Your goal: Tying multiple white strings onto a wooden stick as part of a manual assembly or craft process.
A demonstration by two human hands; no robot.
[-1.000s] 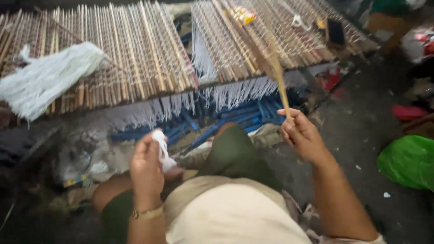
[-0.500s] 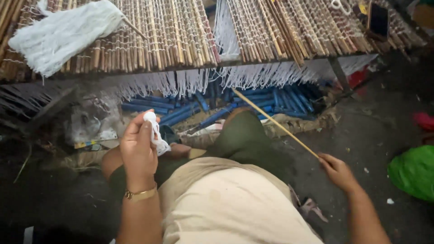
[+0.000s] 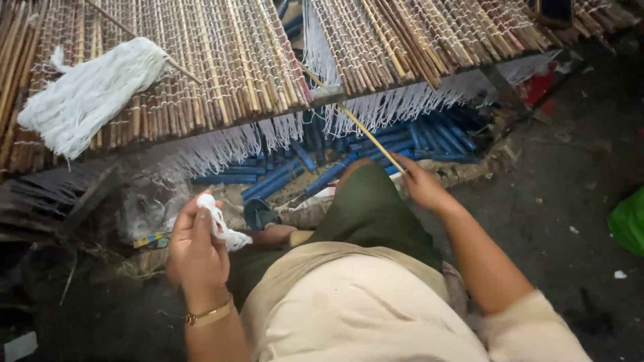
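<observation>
My left hand is closed around a small wad of white string, held above my lap at lower left. My right hand grips the near end of a thin bamboo stick, which slants up and left toward the gap between two woven bamboo mats. The stick's far end lies near the edge of the right mat. White fringe threads hang from the mats' front edges. I sit with a green-trousered knee raised between my hands.
A bundle of white thread lies on the left mat. Blue rods are piled under the mats. Clear plastic wrapping and litter lie at left. A green bag sits on the dark floor at right.
My right hand has moved the stick forward and left, its tip now up at the gap between the mats. The left hand stays closed on the string. The view has shifted closer.
</observation>
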